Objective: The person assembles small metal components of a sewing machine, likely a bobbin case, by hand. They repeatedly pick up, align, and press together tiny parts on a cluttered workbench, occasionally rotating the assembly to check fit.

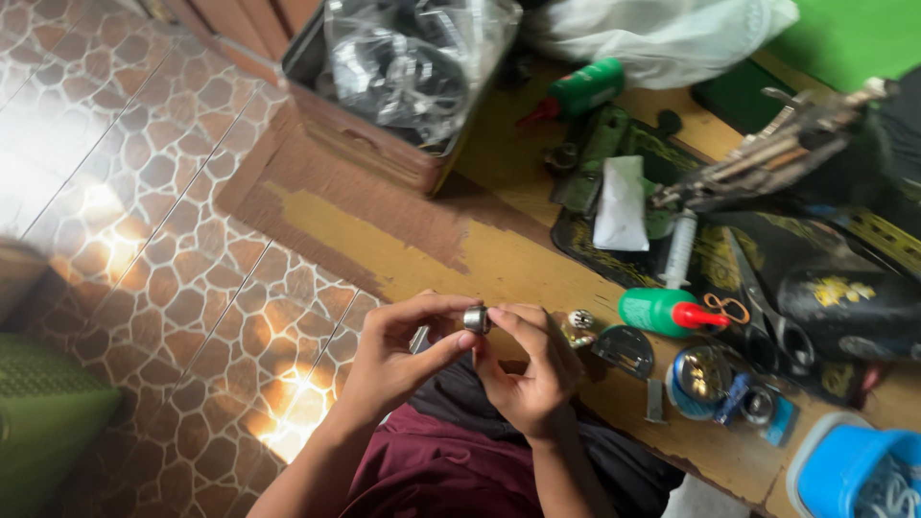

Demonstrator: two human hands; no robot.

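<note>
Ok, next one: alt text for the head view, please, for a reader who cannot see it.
Both hands, left hand and right hand, pinch a small round metal part between their fingertips above the edge of a worn wooden table. On the table lie a green bottle with a red nozzle, scissors and a black sewing machine.

small silver metal cylinder point(477, 319), pinched aloft

A clear plastic bag point(413, 67) fills the brown box point(369, 144); a white bag point(662, 34) lies behind.
</note>
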